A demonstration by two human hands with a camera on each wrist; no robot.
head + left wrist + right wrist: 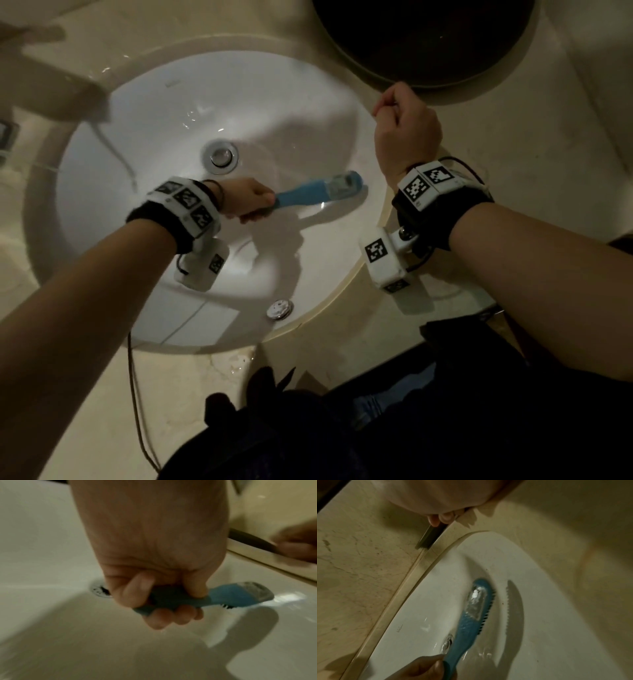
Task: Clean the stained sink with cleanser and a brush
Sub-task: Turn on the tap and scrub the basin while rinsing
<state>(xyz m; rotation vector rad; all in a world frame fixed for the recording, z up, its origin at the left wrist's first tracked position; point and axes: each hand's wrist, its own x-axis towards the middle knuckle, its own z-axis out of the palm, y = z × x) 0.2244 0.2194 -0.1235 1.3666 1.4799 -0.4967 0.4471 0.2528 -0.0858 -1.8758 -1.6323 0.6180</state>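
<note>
Scrubbing stage, seen from above. Lower frame: dark clothing of the person and a pale stone counter (85, 394). Centre: the white oval sink (164, 113), wet and glossy, with an overflow fitting (280, 309) at its near rim. The left hand (248, 200) has its fingers wrapped fully round the handle of the blue brush (315, 195), which lies nearly level in the bowl, bristles down on the porcelain toward the right wall; its clear-capped head sits right of centre. Small dark specks (503, 603) remain beside the bristles in the right-wrist view, so cleaning appears under way, not finished; rinsing likely remains. No cleanser container is visible. Beyond: the drain (222, 158). Right of centre: the right hand (406, 128) is curled closed above the sink's edge, apparently empty. Upper right: a dark round object (428, 44).
</note>
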